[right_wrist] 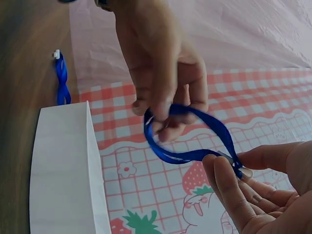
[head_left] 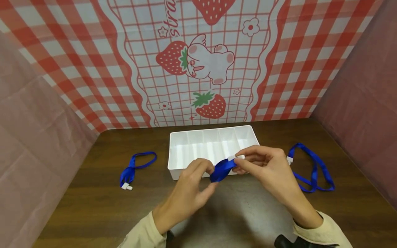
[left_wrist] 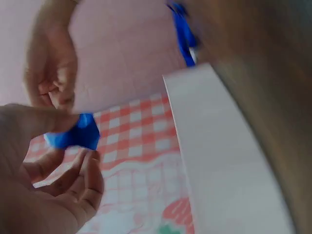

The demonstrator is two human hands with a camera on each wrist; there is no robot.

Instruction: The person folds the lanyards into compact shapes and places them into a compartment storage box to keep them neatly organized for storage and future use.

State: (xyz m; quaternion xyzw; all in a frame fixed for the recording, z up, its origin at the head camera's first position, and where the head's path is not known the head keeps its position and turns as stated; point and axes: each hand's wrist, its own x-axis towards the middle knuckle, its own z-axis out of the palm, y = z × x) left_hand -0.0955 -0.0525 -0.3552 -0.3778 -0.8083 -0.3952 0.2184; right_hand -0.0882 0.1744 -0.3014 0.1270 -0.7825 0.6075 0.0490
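Note:
Between both hands, in front of the white box's near wall in the head view, is a blue lanyard (head_left: 221, 171) with a white clip (head_left: 236, 157). My right hand (head_left: 270, 170) pinches the clip end between thumb and fingers. At the other end, my left hand (head_left: 193, 191) holds the looped strap between thumb and fingers. From the right wrist view the lanyard (right_wrist: 219, 127) shows as an open, folded loop, its clip end in the right hand (right_wrist: 265, 190) and its far side at the left hand (right_wrist: 163, 73).
A white box (head_left: 172, 162) with several compartments stands behind the hands on the dark wooden table (head_left: 93, 206). One blue lanyard (head_left: 131, 167) lies left of it, another (head_left: 314, 172) lies right. A strawberry-patterned cloth (head_left: 145, 69) hangs behind, with pink cloth at both sides.

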